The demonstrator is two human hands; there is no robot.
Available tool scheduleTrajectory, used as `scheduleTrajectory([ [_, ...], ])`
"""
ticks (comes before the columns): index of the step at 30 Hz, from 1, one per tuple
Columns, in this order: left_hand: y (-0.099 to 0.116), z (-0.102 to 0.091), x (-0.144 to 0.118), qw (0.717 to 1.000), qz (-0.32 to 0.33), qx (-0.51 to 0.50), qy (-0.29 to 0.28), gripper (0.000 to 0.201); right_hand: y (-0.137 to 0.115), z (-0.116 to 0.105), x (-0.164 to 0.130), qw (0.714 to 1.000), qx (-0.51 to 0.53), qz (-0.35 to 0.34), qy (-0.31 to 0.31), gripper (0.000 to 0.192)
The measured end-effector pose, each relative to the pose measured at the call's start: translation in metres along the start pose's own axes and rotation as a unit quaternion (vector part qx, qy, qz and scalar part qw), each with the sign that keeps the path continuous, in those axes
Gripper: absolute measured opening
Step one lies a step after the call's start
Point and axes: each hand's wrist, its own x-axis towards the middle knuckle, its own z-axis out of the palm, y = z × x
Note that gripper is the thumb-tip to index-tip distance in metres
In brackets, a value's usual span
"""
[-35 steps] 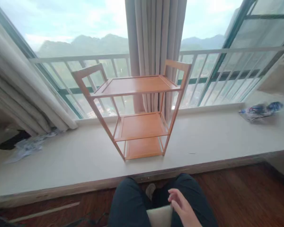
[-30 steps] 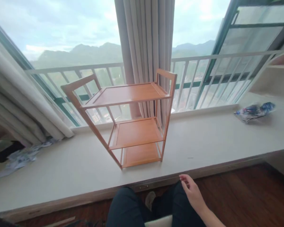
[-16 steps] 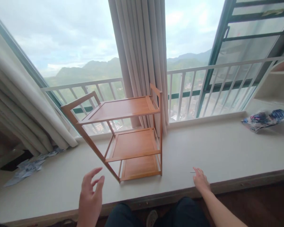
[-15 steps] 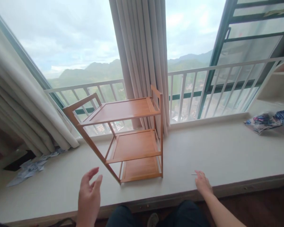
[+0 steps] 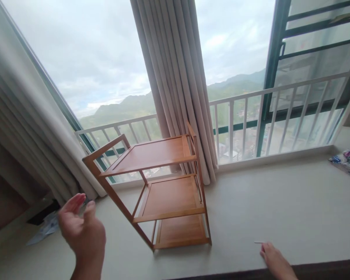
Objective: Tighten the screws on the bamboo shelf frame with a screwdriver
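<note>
A three-tier wooden shelf rack (image 5: 167, 196) with a raised frame at each end stands upright on the white ledge. My left hand (image 5: 83, 229) is raised in front of its left side, thumb and fingers apart with nothing between them; it does not appear to touch the wood. At the lower right, my right hand (image 5: 272, 256) is closed on one end of a thin pale rod (image 5: 259, 242), which points left toward the rack. Too little of the rod shows to tell its exact kind.
Behind the rack hangs a grey curtain (image 5: 175, 77), with a white railing (image 5: 239, 97) and windows beyond. Papers (image 5: 45, 229) lie on the ledge (image 5: 251, 202) at left. A patterned cloth bundle (image 5: 348, 161) is at the right edge.
The view has tilted and shifted, so the rack sits lower. My left hand has moved left, away from the rack, and turned more palm-up. My right hand still holds the rod.
</note>
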Motion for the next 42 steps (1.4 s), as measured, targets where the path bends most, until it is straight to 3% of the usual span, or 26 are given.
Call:
scheduleTrajectory([
  [2,0.042,0.004,0.008,0.987,0.115,-0.082,0.078,0.032,-0.001,-0.003,0.000,1.000,-0.007,-0.009,0.001,0.023],
  [3,0.064,0.007,0.011,0.976,0.177,-0.107,0.068,0.022,-0.001,-0.004,0.000,1.000,-0.013,-0.014,0.010,0.022],
  [4,0.085,0.011,0.012,0.967,0.221,-0.124,0.035,0.014,-0.001,-0.006,0.001,0.999,-0.021,-0.013,0.025,0.024],
  [7,0.132,0.037,0.014,0.931,0.312,-0.073,-0.175,0.009,0.002,-0.008,0.003,0.997,-0.053,0.027,0.057,0.034],
  [10,0.149,0.072,0.009,0.888,0.324,-0.001,-0.327,0.028,0.002,-0.012,0.005,0.995,-0.067,0.066,0.027,0.038],
  [13,0.144,0.098,0.004,0.847,0.322,0.092,-0.412,0.043,-0.005,-0.021,0.004,0.995,-0.051,0.078,-0.017,0.038],
  [17,0.133,0.102,0.005,0.826,0.331,0.141,-0.433,0.046,-0.017,-0.032,0.000,0.996,-0.042,0.077,-0.022,0.041],
  [21,0.129,0.091,0.015,0.822,0.328,0.141,-0.443,0.046,-0.023,-0.029,-0.003,0.999,-0.028,0.036,-0.010,0.044],
  [24,0.121,0.079,0.023,0.822,0.326,0.128,-0.450,0.047,-0.021,-0.021,-0.003,0.999,-0.017,0.046,-0.020,0.041],
  [33,0.074,0.035,0.056,0.818,0.336,0.077,-0.460,0.050,-0.026,-0.020,-0.005,0.997,-0.058,0.035,-0.038,0.024],
  [37,0.060,0.018,0.067,0.817,0.318,0.073,-0.476,0.056,-0.034,-0.024,-0.002,0.997,-0.043,0.056,-0.016,0.011],
  [42,0.053,0.004,0.069,0.820,0.318,0.068,-0.471,0.056,-0.051,-0.026,0.016,0.991,0.077,0.109,-0.003,0.031],
])
